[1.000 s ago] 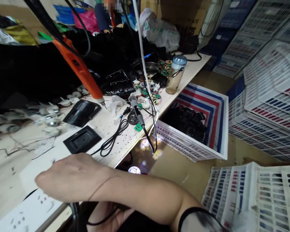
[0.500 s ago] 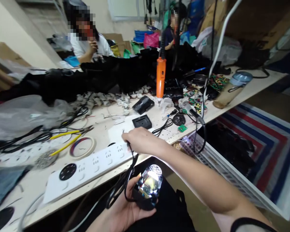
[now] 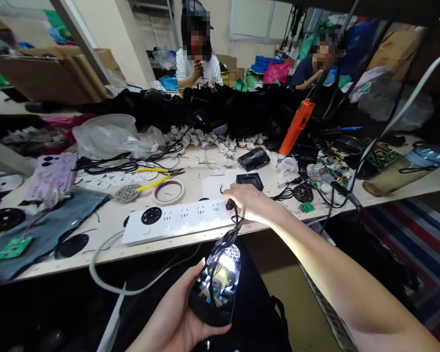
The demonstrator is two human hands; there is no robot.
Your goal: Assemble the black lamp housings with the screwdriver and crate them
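My left hand [image 3: 185, 308] is wrapped round a black device with a clear front [image 3: 220, 286], held below the table edge. A bright white light shines inside it. At the right end of the white power strip [image 3: 179, 230], my right hand [image 3: 247, 201] has its fingers closed on a black plug [image 3: 230, 204]. The plug's prongs are hidden, so how deep it sits in the socket does not show. A black cable [image 3: 225, 239] hangs in a bundle from the plug to the device, one loop crossing its front.
Behind the strip lie a tape roll [image 3: 169, 192], yellow-handled pliers [image 3: 152, 186] and black plastic housings [image 3: 250, 182]. An orange tool [image 3: 297, 128] hangs over the table. Green circuit boards [image 3: 306, 207] and a bottle [image 3: 399, 176] are at right. Two people sit across the table.
The camera view has swung, so the table sits further right in the picture. My right hand stays at the strip's end with the plug; the cable bundle now hangs across the lit device.
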